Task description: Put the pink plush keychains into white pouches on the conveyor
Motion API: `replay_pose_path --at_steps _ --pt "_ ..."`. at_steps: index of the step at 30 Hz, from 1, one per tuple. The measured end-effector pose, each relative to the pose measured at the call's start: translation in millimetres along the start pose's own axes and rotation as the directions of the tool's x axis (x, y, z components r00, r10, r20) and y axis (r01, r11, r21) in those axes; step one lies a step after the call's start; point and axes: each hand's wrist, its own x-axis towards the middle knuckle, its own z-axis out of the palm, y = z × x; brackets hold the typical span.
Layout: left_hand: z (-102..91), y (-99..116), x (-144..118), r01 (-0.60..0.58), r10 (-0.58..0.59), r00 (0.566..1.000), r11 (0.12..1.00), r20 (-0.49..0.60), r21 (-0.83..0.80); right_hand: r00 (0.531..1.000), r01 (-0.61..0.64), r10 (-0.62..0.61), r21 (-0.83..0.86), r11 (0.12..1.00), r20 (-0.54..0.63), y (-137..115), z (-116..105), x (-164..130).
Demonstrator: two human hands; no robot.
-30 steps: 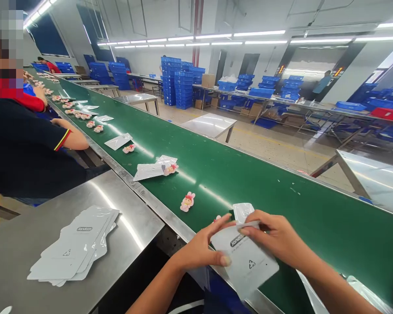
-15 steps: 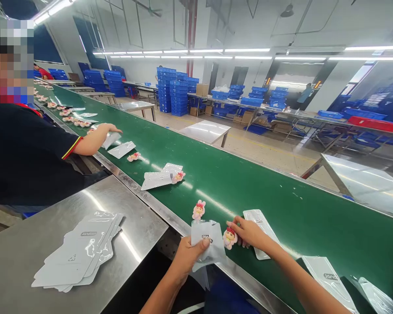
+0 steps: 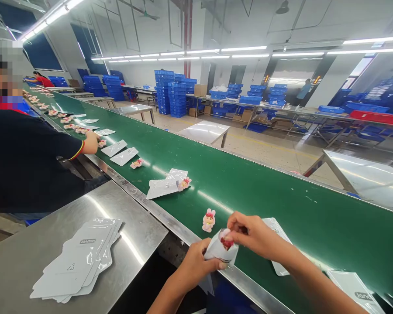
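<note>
Nearest, the left hand (image 3: 196,261) pinches a glossy, thin white pouch (image 3: 220,252) open at the edge of the green conveyor belt (image 3: 281,196), while the right hand (image 3: 253,235), fingers closed, holds a small, rounded pink figure (image 3: 227,242) in the pouch mouth. The slick film could buckle and the figure snag or drop. Beyond, another rabbit-eared figure (image 3: 208,220) stands on the belt; flat pouches (image 3: 78,257) are stacked on the brushed steel table (image 3: 26,244). Farther off, a co-worker's hand (image 3: 92,141) rests on the belt.
</note>
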Motion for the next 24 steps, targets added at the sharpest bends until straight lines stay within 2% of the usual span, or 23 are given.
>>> replay_pose_path --at_steps 2,4,6,7,9,11,12,14,16,19,21,22,24 --pt "0.9 2.1 -0.5 -0.003 0.005 0.999 0.998 0.034 -0.063 0.998 0.061 -0.059 -0.080 0.995 0.022 -4.3 10.1 6.3" --pt "-1.3 5.3 -0.9 -0.023 0.026 0.999 0.995 0.026 -0.099 0.972 0.231 -0.222 -0.134 0.964 0.079 -6.9 13.1 15.2" --pt "-8.2 10.8 -1.2 -0.013 0.013 1.000 0.998 -0.001 -0.063 0.906 0.385 -0.369 -0.041 0.922 0.207 -4.5 6.8 25.9" --pt "-13.7 14.5 -0.7 0.007 -0.008 1.000 1.000 -0.019 -0.031 0.892 0.395 -0.392 0.033 0.918 0.225 0.2 1.2 31.7" --pt "-28.8 22.5 3.8 0.039 -0.037 0.996 0.999 -0.083 0.029 0.940 0.306 -0.314 0.078 0.949 0.135 17.6 -10.1 43.0" --pt "-46.1 28.4 16.4 0.034 -0.014 0.982 0.994 -0.189 0.103 0.991 0.134 -0.133 -0.021 0.991 0.023 43.0 -14.4 51.8" --pt "-53.6 29.3 26.2 0.024 0.012 0.970 0.989 -0.242 0.146 0.999 0.039 -0.038 -0.087 0.995 0.016 56.4 -12.3 54.8" --pt "-62.8 26.5 51.0 0.023 0.054 0.948 0.972 -0.315 0.234 0.990 -0.101 0.117 -0.180 0.979 0.081 80.1 -0.5 57.7" --pt "-62.0 19.5 78.4 0.024 0.089 0.931 0.953 -0.355 0.301 0.967 -0.194 0.214 -0.145 0.970 0.137 97.3 16.1 57.4" --pt "-50.8 12.7 113.3 0.018 0.163 0.907 0.906 -0.389 0.423 0.950 -0.273 0.258 0.068 0.960 0.176 114.1 34.5 52.1" --pt "-50.3 16.6 129.8 0.009 0.221 0.898 0.855 -0.380 0.519 0.944 -0.297 0.257 0.193 0.935 0.206 123.7 37.4 46.5" --pt "-55.4 21.3 136.8 0.005 0.249 0.895 0.823 -0.369 0.568 0.946 -0.296 0.251 0.231 0.927 0.205 128.6 36.5 43.6" --pt "-77.3 34.6 151.0 0.020 0.288 0.890 0.750 -0.354 0.661 0.953 -0.286 0.246 0.255 0.924 0.178 138.5 32.8 38.4"
